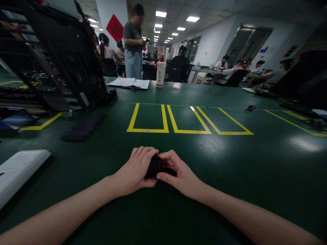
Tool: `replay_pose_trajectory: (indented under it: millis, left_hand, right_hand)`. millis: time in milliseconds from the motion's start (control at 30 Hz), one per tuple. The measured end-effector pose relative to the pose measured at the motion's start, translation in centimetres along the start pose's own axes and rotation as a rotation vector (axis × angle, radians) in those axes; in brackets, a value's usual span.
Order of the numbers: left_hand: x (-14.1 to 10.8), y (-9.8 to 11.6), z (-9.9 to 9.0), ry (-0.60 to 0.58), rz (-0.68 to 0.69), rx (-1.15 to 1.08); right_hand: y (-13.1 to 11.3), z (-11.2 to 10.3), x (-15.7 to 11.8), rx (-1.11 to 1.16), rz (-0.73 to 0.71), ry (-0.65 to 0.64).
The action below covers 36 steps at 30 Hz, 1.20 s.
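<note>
A small black rounded object (pixel 154 166) with a ridge or rim near its right end is between my hands, just over the green tabletop (pixel 158 221). My fingers cover much of it, so its kind cannot be made out. Wrapped over its left side is my left hand (pixel 138 166), thumb below and fingers on top. My right hand (pixel 180 173) closes on the right end with thumb and fingertips. The two hands nearly touch at the fingertips.
Yellow tape outlines (pixel 148 130) mark the table ahead. A dark open computer case (pixel 66 58) stands left, a white box (pixel 22 170) nearer. Papers (pixel 127 82) and a white bottle (pixel 160 73) are at the back. A person (pixel 134 41) stands beyond; others sit at tables.
</note>
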<state>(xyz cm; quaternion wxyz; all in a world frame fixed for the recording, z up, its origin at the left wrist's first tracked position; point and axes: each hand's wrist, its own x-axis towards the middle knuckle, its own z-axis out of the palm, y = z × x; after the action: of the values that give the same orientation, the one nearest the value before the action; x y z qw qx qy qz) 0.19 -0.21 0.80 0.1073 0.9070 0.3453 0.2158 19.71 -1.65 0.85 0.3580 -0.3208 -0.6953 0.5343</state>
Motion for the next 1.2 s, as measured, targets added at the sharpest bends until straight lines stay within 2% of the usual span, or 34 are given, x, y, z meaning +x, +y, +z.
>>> replay_pose_trajectory:
  millis: [167, 400, 500, 667, 767, 1000, 1200]
  left_hand:
    - [0.09, 0.16, -0.19, -0.018, 0.004, 0.007]
    - [0.10, 0.06, -0.07, -0.009, 0.008, -0.005]
    - [0.10, 0.16, -0.31, -0.035, -0.004, -0.008]
    - [0.17, 0.28, -0.56, -0.048, -0.018, -0.023]
    - [0.21, 0.31, -0.63, -0.046, -0.016, -0.032]
    - [0.26, 0.40, -0.68, -0.039, -0.020, -0.043]
    - [0.20, 0.34, -0.58, -0.027, -0.012, -0.034]
  right_hand:
    - [0.37, 0.14, 0.12, 0.053, -0.007, 0.036]
    - [-0.26, 0.17, 0.14, 0.014, 0.079, 0.040]
    - [-0.11, 0.04, 0.01, 0.013, 0.026, 0.011]
    - [0.31, 0.06, -0.12, 0.048, -0.023, 0.039]
    - [0.31, 0.20, -0.05, 0.043, -0.008, 0.071]
    - [0.08, 0.13, 0.02, 0.010, 0.074, 0.049]
    - [0.35, 0.00, -0.18, -0.006, -0.043, 0.018]
